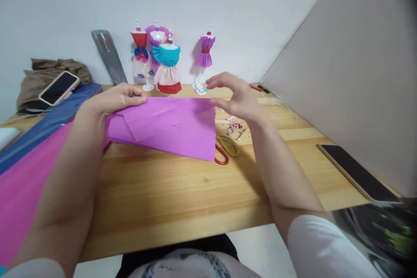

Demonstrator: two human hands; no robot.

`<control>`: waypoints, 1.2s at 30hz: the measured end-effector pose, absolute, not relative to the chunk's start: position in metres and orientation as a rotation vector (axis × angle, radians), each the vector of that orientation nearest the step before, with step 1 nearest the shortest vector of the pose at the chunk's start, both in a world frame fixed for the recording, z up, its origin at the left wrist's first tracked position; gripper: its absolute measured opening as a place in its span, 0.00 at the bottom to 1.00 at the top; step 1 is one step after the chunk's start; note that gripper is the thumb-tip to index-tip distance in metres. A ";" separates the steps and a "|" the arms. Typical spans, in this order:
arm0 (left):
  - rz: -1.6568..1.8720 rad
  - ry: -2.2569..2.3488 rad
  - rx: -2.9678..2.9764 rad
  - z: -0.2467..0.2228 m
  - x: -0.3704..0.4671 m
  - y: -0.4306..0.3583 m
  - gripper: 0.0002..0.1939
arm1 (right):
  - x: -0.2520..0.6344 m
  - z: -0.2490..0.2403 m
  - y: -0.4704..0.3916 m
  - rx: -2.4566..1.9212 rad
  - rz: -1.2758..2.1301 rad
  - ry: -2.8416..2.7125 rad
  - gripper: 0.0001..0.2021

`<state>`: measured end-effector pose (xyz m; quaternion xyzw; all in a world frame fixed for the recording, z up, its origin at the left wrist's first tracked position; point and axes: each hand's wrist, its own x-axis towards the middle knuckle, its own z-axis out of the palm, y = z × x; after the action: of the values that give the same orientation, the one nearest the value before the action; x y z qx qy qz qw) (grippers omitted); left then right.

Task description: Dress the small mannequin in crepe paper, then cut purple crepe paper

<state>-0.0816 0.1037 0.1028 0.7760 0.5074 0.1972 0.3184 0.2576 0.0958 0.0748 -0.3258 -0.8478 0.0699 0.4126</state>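
Note:
A folded purple sheet, thin like crepe paper (176, 126), hangs over the front of the table. My left hand (122, 97) pinches its top edge near the left end. At the sheet's upper right corner, my right hand (236, 97) has fingers and thumb spread apart. Its thumb tip is close to the corner; I cannot tell whether it touches. Behind the sheet's lower right edge lie scissors with red and yellow handles (230, 145), their blades hidden. Small coloured scraps (236, 128) are scattered beyond them.
Miniature dress forms in paper-like dresses (167, 67) stand along the wall, with one in purple (205, 52) apart. To the left are a phone (59, 88), brown cloth (28, 82), and blue (48, 117) and pink sheets (29, 173). Another phone (358, 173) lies beside the right partition.

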 end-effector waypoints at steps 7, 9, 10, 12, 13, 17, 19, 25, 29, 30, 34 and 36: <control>0.445 1.342 1.858 0.087 -0.086 0.110 0.17 | 0.212 0.016 0.111 -0.780 -0.186 -2.554 0.20; 0.461 1.347 1.771 0.077 -0.089 0.114 0.18 | 0.208 0.003 0.115 -0.840 -0.211 -2.535 0.13; 0.465 1.348 1.737 0.071 -0.090 0.117 0.18 | 0.208 -0.001 0.116 -0.858 -0.205 -2.527 0.11; 0.454 1.354 1.713 0.063 -0.092 0.122 0.18 | 0.210 -0.002 0.116 -0.888 -0.156 -2.521 0.10; 0.439 1.365 1.732 0.060 -0.094 0.125 0.18 | 0.211 -0.001 0.116 -0.912 -0.113 -2.506 0.11; 0.430 1.440 1.961 0.069 -0.098 0.127 0.22 | 0.216 0.010 0.113 -1.090 0.170 -2.326 0.08; 0.457 1.432 2.062 0.084 -0.103 0.121 0.27 | 0.218 0.015 0.114 -1.173 0.359 -2.173 0.05; 0.259 1.351 2.335 0.119 -0.117 0.095 0.44 | 0.223 0.029 0.117 -1.168 0.950 -1.657 0.06; 0.266 1.336 2.423 0.105 -0.103 0.100 0.53 | 0.223 0.037 0.113 -1.166 1.098 -1.441 0.09; 0.338 1.315 2.458 0.101 -0.096 0.102 0.52 | 0.223 0.038 0.111 -1.165 1.111 -1.425 0.09; 0.684 1.235 2.419 0.104 -0.070 0.095 0.32 | 0.222 0.043 0.105 -1.152 1.149 -1.449 0.10; 0.750 1.269 2.257 0.114 -0.063 0.086 0.21 | 0.225 0.049 0.103 -1.125 1.175 -1.535 0.10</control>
<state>-0.0627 0.0861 0.1138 0.8166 0.4590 0.2713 0.2210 0.2249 0.1034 0.0492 -0.4523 -0.6173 0.4725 0.4371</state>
